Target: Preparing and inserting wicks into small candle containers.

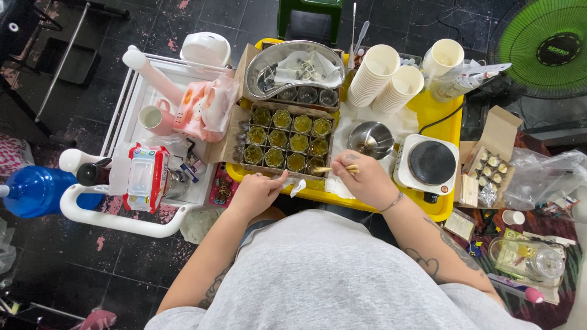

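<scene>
So the biggest thing here is the bright yellow plastic tabletop (449,119), packed with stuff. Sitting on its left half is an open brown cardboard box (235,137) holding rows of small clear glass cups filled with yellowish-green wax (287,142), glossy on top and packed tight side by side. Right of the box there's a white single-burner electric hotplate with a black round top (428,164), then a small shiny steel bowl (371,139) just beside it, and stacks of cream paper cups (376,76) behind. The right hand (365,177) has its fingers closed around a thin pale wooden stick (329,169), tip pointing at the box's near right corner. The left hand (257,192) rests at the box's front edge, fingers curled, pinching a tiny white scrap (298,187) as far as I can tell.
</scene>
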